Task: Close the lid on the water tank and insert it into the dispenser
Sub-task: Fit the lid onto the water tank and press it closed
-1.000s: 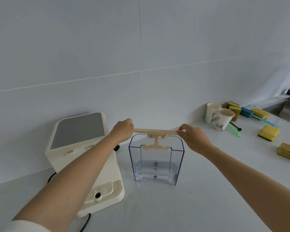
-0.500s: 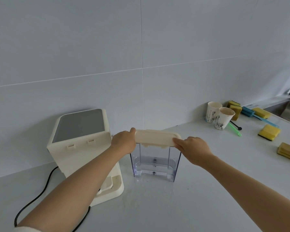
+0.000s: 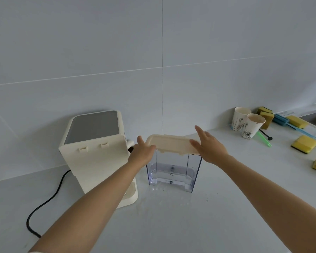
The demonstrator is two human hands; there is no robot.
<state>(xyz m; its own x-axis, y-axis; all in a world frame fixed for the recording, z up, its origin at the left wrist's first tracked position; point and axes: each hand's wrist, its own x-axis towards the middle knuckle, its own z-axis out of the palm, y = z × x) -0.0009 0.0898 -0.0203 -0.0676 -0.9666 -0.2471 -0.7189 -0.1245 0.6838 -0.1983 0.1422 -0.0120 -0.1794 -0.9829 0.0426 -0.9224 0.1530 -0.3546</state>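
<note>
A clear plastic water tank [image 3: 171, 168] stands upright on the white counter, just right of the cream dispenser [image 3: 97, 157]. The cream lid [image 3: 169, 143] lies on top of the tank, its right end slightly higher than its left. My left hand [image 3: 142, 152] curls around the lid's left end, thumb raised. At the lid's right end, my right hand [image 3: 209, 146] rests flat with its fingers spread. A little water sits in the tank's bottom. The dispenser's back faces me, with two small clips near its top.
The dispenser's black power cord [image 3: 44, 203] trails left across the counter [image 3: 171, 225]. Two paper cups [image 3: 252, 127] stand at the back right. Yellow sponges [image 3: 304, 144], a green stick and blue brushes lie at the far right. A tiled wall rises behind.
The lid came down from above the tank onto its top. My right hand loosened from gripping the lid's end to resting flat with spread fingers.
</note>
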